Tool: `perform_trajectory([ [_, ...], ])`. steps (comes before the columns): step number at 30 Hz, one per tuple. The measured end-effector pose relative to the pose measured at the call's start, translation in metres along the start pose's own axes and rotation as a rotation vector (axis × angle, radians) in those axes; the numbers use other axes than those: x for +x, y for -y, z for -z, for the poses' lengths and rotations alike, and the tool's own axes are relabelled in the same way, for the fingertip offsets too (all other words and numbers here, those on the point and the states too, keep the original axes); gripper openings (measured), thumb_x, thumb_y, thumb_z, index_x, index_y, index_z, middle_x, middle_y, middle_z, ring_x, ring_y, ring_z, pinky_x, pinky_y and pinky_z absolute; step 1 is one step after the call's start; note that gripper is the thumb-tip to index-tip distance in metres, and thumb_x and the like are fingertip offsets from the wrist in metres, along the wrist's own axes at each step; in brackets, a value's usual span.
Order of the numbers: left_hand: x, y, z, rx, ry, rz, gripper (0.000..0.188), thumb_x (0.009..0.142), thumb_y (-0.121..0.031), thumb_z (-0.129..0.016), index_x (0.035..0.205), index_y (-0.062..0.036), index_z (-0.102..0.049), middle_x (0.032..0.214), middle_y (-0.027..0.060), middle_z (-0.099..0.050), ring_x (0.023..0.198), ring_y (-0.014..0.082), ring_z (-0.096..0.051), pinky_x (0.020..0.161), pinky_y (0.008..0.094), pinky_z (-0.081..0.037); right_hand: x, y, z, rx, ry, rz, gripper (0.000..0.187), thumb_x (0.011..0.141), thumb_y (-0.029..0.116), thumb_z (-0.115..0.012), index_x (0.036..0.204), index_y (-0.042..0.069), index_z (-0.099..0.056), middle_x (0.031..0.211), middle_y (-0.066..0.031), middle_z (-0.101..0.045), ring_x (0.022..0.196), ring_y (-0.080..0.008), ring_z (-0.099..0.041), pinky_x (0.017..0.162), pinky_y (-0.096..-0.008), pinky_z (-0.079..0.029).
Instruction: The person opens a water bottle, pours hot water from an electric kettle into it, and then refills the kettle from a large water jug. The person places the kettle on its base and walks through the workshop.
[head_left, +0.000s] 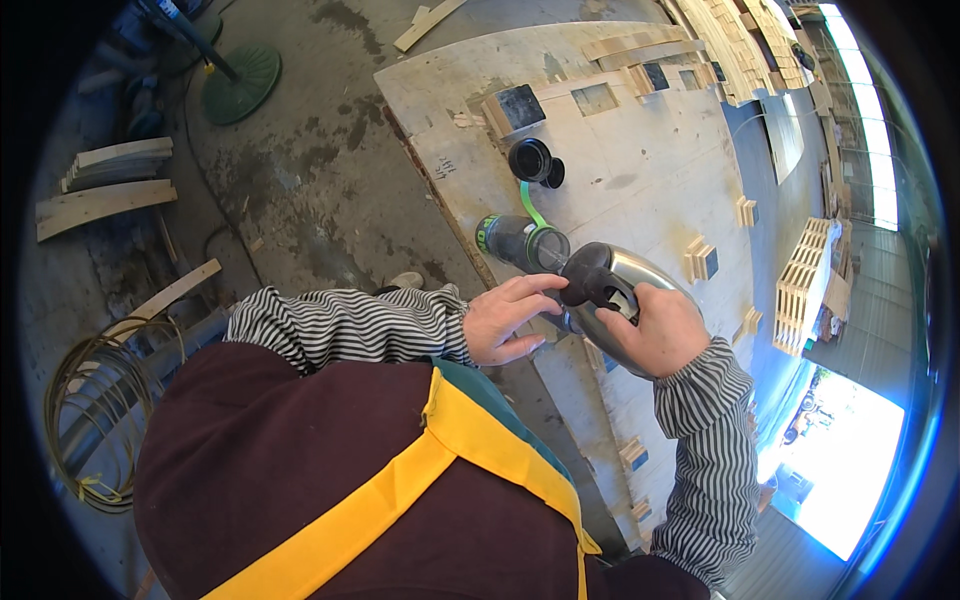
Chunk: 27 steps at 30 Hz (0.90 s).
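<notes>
My right hand [668, 330] is closed around the handle of a steel vacuum jug [640, 268], which is tilted with its dark top toward a drink bottle. My left hand [505, 318] has its fingers stretched out, their tips at the jug's dark lid [585, 275]. The bottle [512, 242] is grey and see-through, with green markings and a green strap [532, 205]. Its open mouth is right by the jug's top; whether liquid is flowing I cannot tell. Beyond the bottle lies a black screw cap [529, 159], a smaller round black piece [553, 173] beside it.
Under these things is a large pale plywood board [640, 160]. Small wooden blocks [702, 260] with dark faces stand on and along it. Stacked timber [735, 45] is at the far right, a coiled hose or cable [100, 410] at the left, a green round base [240, 85] at the far left.
</notes>
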<state>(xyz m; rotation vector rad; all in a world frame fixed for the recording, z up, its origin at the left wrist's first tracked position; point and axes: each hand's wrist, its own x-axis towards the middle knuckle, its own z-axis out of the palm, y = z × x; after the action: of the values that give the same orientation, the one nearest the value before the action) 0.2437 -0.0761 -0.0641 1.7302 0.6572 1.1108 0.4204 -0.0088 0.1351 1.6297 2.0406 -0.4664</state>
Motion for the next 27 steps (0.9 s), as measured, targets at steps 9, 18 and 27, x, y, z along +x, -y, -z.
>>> perform_trajectory([
  [9, 0.003, -0.006, -0.001, 0.040, 0.015, -0.039, 0.043, 0.078, -0.003, -0.071, 0.119, -0.0047, -0.057, 0.148, 0.0178, -0.040, 0.118, 0.0308, -0.053, 0.099, 0.0394, -0.046, -0.013, -0.011, -0.013, 0.075, -0.036, -0.037, 0.049, 0.083, 0.041, -0.072, 0.082, -0.007, -0.063, 0.073, -0.0248, -0.066, 0.071, -0.0396, -0.067, 0.066, -0.0455, -0.054],
  [18, 0.026, -0.028, 0.001, 0.142, 0.075, -0.183, 0.041, 0.079, -0.003, -0.070, 0.118, -0.0020, -0.057, 0.144, 0.0202, -0.043, 0.104, 0.0303, -0.058, 0.093, 0.0383, -0.048, -0.059, -0.034, -0.046, 0.432, -0.255, -0.104, 0.046, 0.085, 0.040, -0.073, 0.085, -0.005, -0.065, 0.068, -0.0211, -0.065, 0.062, -0.0318, -0.066, 0.058, -0.0406, -0.051],
  [27, 0.040, -0.078, -0.049, 0.086, 0.339, -0.324, 0.039, 0.078, -0.003, -0.071, 0.115, -0.0011, -0.060, 0.139, 0.0212, -0.050, 0.106, 0.0323, -0.061, 0.092, 0.0374, -0.050, -0.164, -0.056, -0.209, 1.137, -0.737, -0.316, 0.036, 0.083, 0.029, -0.078, 0.087, -0.004, -0.065, 0.064, -0.0107, -0.058, 0.057, -0.0152, -0.052, 0.055, -0.0314, -0.045],
])
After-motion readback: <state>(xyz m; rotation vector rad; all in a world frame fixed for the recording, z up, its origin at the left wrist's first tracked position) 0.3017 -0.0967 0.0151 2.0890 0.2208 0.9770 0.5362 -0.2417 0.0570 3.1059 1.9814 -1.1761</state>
